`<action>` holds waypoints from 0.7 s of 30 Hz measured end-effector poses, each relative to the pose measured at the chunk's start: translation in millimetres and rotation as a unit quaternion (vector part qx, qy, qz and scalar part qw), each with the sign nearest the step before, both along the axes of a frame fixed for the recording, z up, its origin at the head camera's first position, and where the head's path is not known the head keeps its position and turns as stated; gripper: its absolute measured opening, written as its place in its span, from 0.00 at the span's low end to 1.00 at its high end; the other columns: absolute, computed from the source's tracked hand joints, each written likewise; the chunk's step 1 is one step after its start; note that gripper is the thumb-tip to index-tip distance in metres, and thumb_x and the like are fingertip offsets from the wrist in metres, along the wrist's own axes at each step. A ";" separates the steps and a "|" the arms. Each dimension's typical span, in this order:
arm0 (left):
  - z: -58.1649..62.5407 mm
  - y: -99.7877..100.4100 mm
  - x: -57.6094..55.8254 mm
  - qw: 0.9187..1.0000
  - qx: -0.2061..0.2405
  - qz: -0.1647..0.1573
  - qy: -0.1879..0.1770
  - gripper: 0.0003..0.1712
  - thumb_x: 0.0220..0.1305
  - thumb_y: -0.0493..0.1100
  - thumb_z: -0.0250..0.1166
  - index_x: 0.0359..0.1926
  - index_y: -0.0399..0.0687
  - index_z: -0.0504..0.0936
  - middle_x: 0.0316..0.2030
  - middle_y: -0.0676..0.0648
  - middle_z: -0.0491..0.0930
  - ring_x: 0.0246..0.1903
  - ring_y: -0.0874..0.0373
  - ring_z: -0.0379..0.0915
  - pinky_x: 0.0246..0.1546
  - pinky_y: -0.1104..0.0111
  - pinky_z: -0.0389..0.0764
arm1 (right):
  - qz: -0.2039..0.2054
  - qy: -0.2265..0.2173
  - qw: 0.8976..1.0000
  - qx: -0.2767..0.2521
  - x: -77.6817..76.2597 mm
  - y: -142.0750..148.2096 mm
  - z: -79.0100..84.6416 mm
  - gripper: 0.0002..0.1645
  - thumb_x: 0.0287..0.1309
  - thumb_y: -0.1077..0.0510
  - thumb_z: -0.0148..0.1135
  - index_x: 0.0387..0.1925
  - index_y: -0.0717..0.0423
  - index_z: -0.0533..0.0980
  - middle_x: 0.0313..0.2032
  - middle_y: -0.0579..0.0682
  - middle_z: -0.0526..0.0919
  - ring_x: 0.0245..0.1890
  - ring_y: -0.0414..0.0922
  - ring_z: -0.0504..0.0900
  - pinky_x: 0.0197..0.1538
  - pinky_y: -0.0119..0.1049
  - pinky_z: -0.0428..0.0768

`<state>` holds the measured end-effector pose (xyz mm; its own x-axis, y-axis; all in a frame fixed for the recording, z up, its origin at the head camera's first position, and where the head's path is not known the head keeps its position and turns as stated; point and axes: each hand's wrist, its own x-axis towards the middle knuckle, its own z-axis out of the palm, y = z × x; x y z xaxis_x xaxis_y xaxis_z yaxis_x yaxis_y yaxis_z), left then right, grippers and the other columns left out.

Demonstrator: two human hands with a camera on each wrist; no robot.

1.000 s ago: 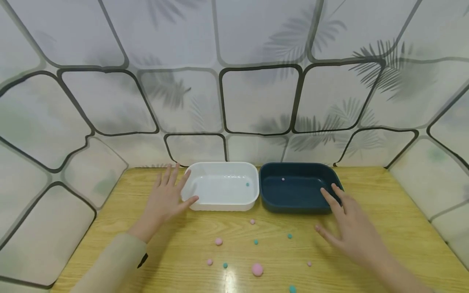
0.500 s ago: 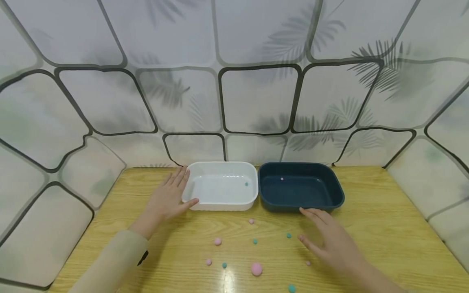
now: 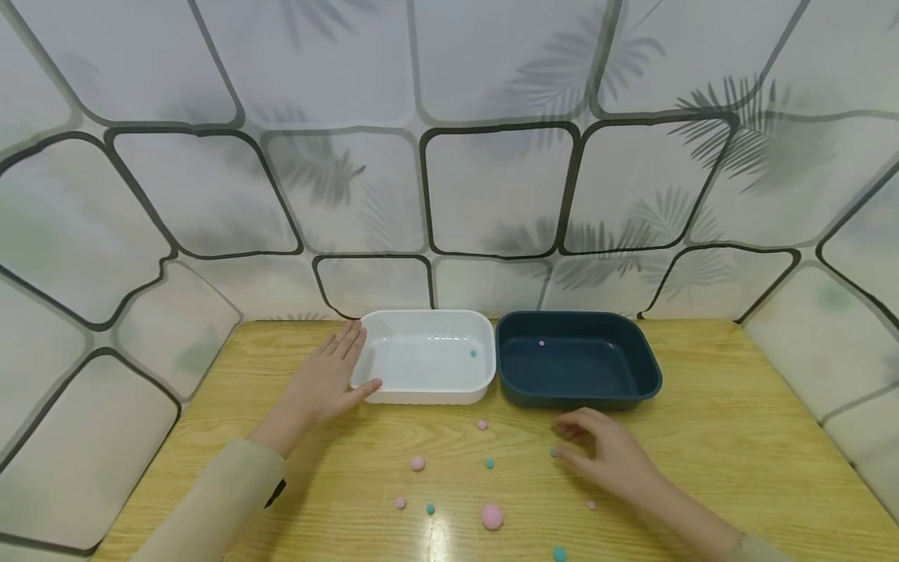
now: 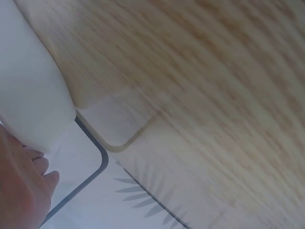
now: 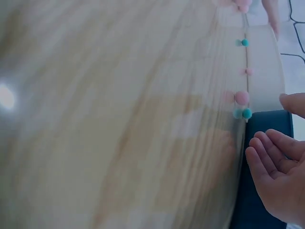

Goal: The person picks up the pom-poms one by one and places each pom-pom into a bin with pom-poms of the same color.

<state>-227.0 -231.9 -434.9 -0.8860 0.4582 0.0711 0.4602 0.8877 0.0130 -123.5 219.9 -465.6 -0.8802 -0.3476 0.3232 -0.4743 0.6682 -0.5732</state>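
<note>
My left hand (image 3: 319, 386) rests at the left end of a white rectangular dish (image 3: 424, 396), fingers straight along its side and thumb at its front corner. Low over the table, my right hand (image 3: 611, 457) stands in front of a navy dish (image 3: 583, 402). Its fingers are bent and parted from the thumb, whose tip is right at a small teal ball (image 3: 552, 453). In the right wrist view a gap shows between the thumb and the fingers (image 5: 274, 152). One teal ball (image 3: 474, 353) lies in the white dish, and one small pink ball (image 3: 541, 343) in the navy one.
On the wooden table (image 3: 737, 437) several pink and teal balls lie scattered in front of the dishes, among them a larger pink ball (image 3: 492, 517) and a teal ball (image 3: 559, 553) near the front. A patterned wall (image 3: 499, 195) rises close behind the dishes.
My right hand has moved left and nearer from over the navy dish's right end, down to the teal ball, its fingers bending. The left hand's fingers have closed together against the white dish.
</note>
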 end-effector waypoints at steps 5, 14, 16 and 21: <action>0.1 1.2 -0.6 1.000 0.007 -0.003 -0.006 0.56 0.76 0.68 0.55 0.82 0.28 0.49 0.84 0.31 0.47 0.84 0.36 0.44 0.84 0.46 0.56 | 0.015 -0.052 0.998 -0.034 -5.3 -1.3 -6.4 0.16 0.56 0.58 0.81 0.45 0.58 0.87 0.38 0.44 0.88 0.36 0.32 0.82 0.39 0.28 0.85; -1.7 2.1 -1.1 1.000 0.015 -0.004 -0.012 0.57 0.76 0.69 0.54 0.82 0.27 0.49 0.84 0.30 0.46 0.84 0.35 0.44 0.84 0.47 0.56 | 0.017 -0.097 0.995 -0.030 -9.3 -2.1 -10.5 0.16 0.51 0.56 0.85 0.40 0.56 0.88 0.34 0.40 0.86 0.33 0.29 0.79 0.36 0.27 0.83; -1.9 2.4 -0.9 1.000 0.021 -0.005 -0.012 0.58 0.76 0.69 0.54 0.82 0.27 0.49 0.83 0.30 0.46 0.84 0.34 0.44 0.83 0.46 0.57 | 0.018 -0.101 0.994 -0.026 -10.1 -2.0 -10.8 0.15 0.50 0.57 0.85 0.39 0.55 0.89 0.33 0.39 0.85 0.32 0.28 0.78 0.35 0.27 0.82; -2.4 2.6 -0.5 1.000 0.028 -0.006 -0.009 0.58 0.75 0.69 0.56 0.82 0.26 0.50 0.83 0.28 0.48 0.83 0.33 0.45 0.82 0.45 0.59 | 0.024 -0.099 0.995 -0.008 -12.3 -2.4 -11.9 0.11 0.50 0.58 0.85 0.35 0.51 0.89 0.30 0.37 0.83 0.31 0.27 0.76 0.33 0.26 0.79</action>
